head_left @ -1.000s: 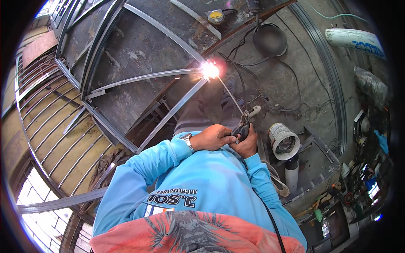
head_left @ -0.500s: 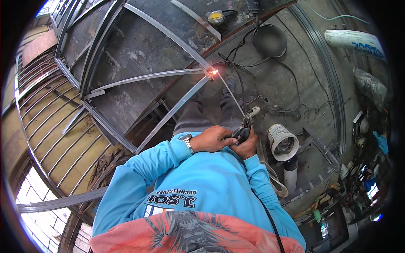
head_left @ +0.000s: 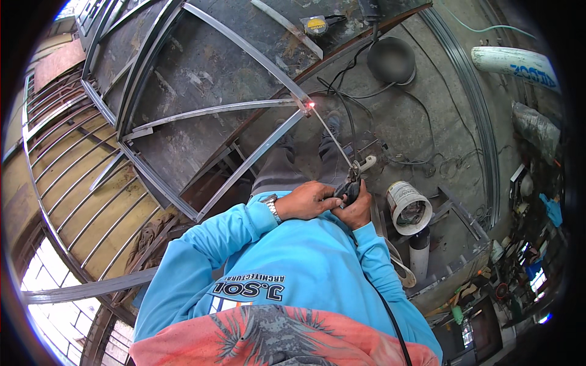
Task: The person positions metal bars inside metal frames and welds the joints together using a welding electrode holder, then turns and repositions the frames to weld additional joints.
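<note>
Both my hands are closed around a welding electrode holder [head_left: 347, 191] in front of my waist. My right hand [head_left: 358, 213] wraps its handle. From the left, my left hand [head_left: 307, 200] grips the same handle with thumb and fingers. A thin welding rod [head_left: 330, 134] slants up and left from the holder's jaws. Its far tip meets a small red-orange glow at the corner of a metal frame. At that corner a long upper bar [head_left: 247, 51], a thinner middle bar [head_left: 213, 111] and a lower bar [head_left: 251, 158] come together.
The frame lies over a dark steel worktable [head_left: 201, 67], with a tape measure [head_left: 315, 25] on it. Cables trail across the floor by a dark round bucket [head_left: 390, 58]. Close to my right arm stands a white pail [head_left: 408, 206]. A curved grille [head_left: 91, 183] is at left.
The glow at the frame corner has become smaller, with fewer sparks. Both hands keep their grip on the holder, and the view has shifted slightly.
</note>
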Available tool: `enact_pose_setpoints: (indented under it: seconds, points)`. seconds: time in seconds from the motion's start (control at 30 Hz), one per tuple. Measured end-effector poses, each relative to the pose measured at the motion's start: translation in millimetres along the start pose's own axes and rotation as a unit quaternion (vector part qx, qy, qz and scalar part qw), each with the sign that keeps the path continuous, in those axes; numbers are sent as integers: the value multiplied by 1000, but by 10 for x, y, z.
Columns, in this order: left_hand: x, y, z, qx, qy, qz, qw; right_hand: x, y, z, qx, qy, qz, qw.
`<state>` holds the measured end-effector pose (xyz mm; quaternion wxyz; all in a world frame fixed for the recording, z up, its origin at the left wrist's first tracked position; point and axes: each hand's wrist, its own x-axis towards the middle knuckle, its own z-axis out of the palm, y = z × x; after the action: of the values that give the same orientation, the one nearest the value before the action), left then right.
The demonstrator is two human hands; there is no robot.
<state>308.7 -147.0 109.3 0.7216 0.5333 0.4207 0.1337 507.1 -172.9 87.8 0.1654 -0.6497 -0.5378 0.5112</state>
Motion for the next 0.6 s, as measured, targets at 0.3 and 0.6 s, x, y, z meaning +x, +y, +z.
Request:
enact_pose_setpoints:
  seconds: [0.3, 0.6]
  points:
    - [6, -48, 19, 17, 7, 8, 1000, 24, 15, 1, -11, 6, -17, 1000]
    - [28, -88, 34, -29, -17, -57, 998, 40, 48, 28, 2, 14, -25, 1000]
